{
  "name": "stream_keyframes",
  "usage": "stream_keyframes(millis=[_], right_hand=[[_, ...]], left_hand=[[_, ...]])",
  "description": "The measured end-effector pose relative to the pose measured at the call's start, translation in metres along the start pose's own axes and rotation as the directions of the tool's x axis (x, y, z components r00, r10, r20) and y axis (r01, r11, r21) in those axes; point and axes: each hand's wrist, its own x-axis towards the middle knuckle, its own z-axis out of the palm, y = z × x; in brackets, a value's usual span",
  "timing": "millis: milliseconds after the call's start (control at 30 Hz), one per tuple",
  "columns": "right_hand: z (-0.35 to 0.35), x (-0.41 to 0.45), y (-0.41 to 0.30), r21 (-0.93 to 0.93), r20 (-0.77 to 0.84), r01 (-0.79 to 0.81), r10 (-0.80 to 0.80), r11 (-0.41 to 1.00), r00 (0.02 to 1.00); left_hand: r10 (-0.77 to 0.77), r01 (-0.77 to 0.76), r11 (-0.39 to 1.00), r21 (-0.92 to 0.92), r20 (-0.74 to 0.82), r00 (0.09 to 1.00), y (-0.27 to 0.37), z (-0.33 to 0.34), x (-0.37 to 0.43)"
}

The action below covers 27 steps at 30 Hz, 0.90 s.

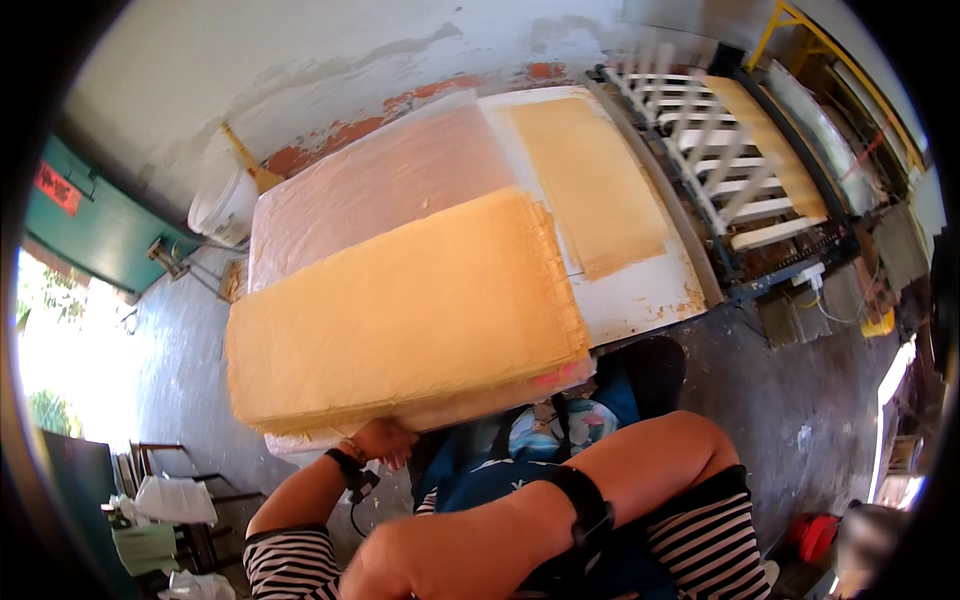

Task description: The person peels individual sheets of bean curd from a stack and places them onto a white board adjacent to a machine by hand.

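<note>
A thick stack of thin yellow-orange sheets (405, 300), rough along the edges, lies across the near part of a plastic-wrapped block (375, 180). My left hand (386, 442) is at the stack's near edge, fingers loosely bent and apart, with nothing seen in it; whether it touches the stack is unclear. Bent across my body, my right arm comes close to the camera. My right hand (390, 555) is low in the picture, its fingers not clearly seen. Further right on the white tabletop (630, 307) lies a smaller pile of similar sheets (600, 187).
At the right, a slatted conveyor rack (720, 161) carries another yellowish sheet (772, 150). A white bucket (221, 206) and a broom (251, 161) stand by the wall at the left. Chairs holding cloths or bags (176, 501) are at lower left; a red item (814, 536) lies lower right.
</note>
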Motion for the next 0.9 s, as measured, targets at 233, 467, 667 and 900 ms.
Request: stream_keyframes(millis=[233, 467, 667, 900], right_hand=[[-0.005, 0.010, -0.018, 0.234, -0.184, 0.176, -0.134, 0.956, 0.974], [-0.024, 0.014, -0.042, 0.042, -0.058, 0.047, -0.045, 0.998, 0.997], [-0.013, 0.002, -0.030, 0.158, -0.099, 0.082, -0.067, 0.984, 0.993], [-0.031, 0.007, -0.041, -0.090, -0.110, 0.263, -0.272, 0.961, 0.956]], left_hand=[[0.133, -0.142, 0.986, -0.087, -0.108, 0.985, 0.001, 0.006, 0.005], [0.042, -0.047, 0.998, -0.050, -0.092, 0.995, -0.002, 0.011, 0.015], [-0.007, 0.001, 0.997, -0.072, -0.085, 0.996, 0.004, 0.013, 0.004], [0.008, -0.024, 0.994, -0.109, -0.144, 0.990, -0.002, 0.014, 0.005]])
